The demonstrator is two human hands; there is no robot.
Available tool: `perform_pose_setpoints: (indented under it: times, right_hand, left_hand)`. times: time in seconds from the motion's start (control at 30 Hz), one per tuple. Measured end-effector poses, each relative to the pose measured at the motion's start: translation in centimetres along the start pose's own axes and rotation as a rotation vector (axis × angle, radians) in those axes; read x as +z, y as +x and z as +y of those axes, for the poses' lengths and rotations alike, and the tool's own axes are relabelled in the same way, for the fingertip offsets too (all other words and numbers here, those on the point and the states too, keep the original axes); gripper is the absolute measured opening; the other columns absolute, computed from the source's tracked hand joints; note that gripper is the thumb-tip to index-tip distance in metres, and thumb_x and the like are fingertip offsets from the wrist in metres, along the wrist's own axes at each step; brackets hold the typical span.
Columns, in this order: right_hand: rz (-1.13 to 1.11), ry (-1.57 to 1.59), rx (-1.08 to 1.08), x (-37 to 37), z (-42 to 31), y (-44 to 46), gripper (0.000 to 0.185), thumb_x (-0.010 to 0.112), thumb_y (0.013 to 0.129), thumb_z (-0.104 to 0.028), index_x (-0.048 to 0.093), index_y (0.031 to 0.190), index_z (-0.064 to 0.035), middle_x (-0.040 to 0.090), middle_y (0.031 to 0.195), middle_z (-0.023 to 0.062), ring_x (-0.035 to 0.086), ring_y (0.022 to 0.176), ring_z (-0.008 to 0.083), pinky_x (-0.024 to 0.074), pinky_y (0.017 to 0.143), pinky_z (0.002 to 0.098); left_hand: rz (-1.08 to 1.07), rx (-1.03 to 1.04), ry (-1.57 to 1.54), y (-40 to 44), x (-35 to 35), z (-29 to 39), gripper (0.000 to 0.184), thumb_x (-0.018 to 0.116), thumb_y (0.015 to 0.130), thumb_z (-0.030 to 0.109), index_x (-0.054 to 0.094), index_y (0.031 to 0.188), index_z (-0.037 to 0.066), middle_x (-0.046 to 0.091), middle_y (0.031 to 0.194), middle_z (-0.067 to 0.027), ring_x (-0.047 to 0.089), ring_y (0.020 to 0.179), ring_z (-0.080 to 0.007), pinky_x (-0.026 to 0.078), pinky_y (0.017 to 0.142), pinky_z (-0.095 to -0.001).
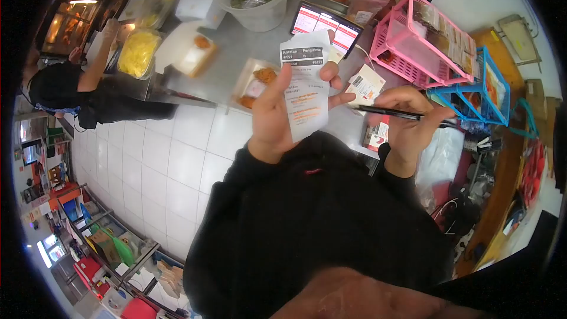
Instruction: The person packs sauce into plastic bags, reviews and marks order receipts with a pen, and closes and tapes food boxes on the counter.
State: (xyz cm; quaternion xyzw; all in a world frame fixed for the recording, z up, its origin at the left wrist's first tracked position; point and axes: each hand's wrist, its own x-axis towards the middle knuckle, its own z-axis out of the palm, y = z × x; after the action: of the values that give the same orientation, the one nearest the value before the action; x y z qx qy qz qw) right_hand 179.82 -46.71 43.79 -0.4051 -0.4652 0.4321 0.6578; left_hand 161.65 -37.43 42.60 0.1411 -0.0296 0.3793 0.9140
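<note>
My left hand (273, 115) holds up a printed paper receipt (306, 91), its thumb along the left edge and fingers behind it. Orange marks run over the lower lines of the receipt. To the right, my right hand (413, 127) grips a dark pen (393, 111), which points left toward the paper. Behind the receipt stands a tablet (326, 28) with a lit screen. An open food box (241, 90) with fried pieces lies just left of my left hand. A printed box (366, 85) is on the counter between my hands.
Pink baskets (407, 53) and a blue basket (481, 91) stand at the right. Along the counter (224, 41) are a clear tub (254, 15), another food box (194, 59) and a yellow-filled tray (137, 53). A person in black (56, 85) works at the far left.
</note>
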Motion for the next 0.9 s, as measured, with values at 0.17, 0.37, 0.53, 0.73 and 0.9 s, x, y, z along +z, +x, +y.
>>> perform_pose_setpoints:
  times: [0.17,0.37,0.53,0.73,0.9]
  right_hand:
    - [-0.010,-0.180,-0.008,3.7,-0.6,0.3,0.026,0.067,0.088,-0.020,0.065,0.093,0.0046,0.068,0.091,0.0165,0.068,0.078,0.0220,0.0535,0.075,0.0308]
    - [-0.060,-0.532,-0.109,4.4,-0.2,1.0,0.014,0.072,0.071,-0.005,0.067,0.084,-0.0051,0.069,0.076,0.0070,0.067,0.069,0.0120,0.0513,0.064,0.0239]
    - [-0.044,-0.624,-0.150,4.3,0.1,1.6,0.012,0.072,0.067,-0.005,0.066,0.078,-0.0040,0.067,0.071,0.0077,0.066,0.063,0.0130,0.0503,0.060,0.0243]
    - [0.087,-0.505,-0.183,3.0,1.3,1.6,0.011,0.071,0.073,-0.004,0.064,0.081,-0.0008,0.065,0.074,0.0072,0.064,0.065,0.0131,0.0494,0.062,0.0248]
    - [0.266,-0.207,-0.341,2.5,2.2,1.8,0.018,0.047,0.097,-0.013,0.053,0.101,0.0035,0.057,0.094,0.0161,0.063,0.075,0.0209,0.0527,0.068,0.0320]
  left_hand:
    - [-0.014,-0.018,-0.044,0.0,0.2,-0.2,0.061,0.036,0.099,0.038,0.022,0.145,0.001,0.046,0.108,-0.0157,0.049,0.103,-0.0303,0.045,0.090,-0.0449]
    - [-0.042,0.012,-0.040,0.0,-0.2,-0.4,0.056,0.037,0.099,0.035,0.027,0.142,0.000,0.044,0.125,-0.0201,0.050,0.105,-0.0311,0.047,0.090,-0.0443]
    - [-0.023,0.057,-0.036,0.1,0.1,-0.2,0.056,0.037,0.099,0.033,0.027,0.142,-0.001,0.035,0.141,-0.0202,0.050,0.105,-0.0293,0.048,0.088,-0.0428]
    - [-0.067,-0.043,0.030,0.1,-1.3,0.6,0.048,0.032,0.101,0.038,0.035,0.137,0.007,0.047,0.113,-0.0088,0.047,0.113,-0.0258,0.042,0.096,-0.0411]
    - [0.069,-0.007,0.036,0.6,-1.1,-0.1,0.044,0.033,0.101,0.036,0.041,0.130,0.005,0.053,0.110,-0.0099,0.051,0.108,-0.0242,0.043,0.095,-0.0405]
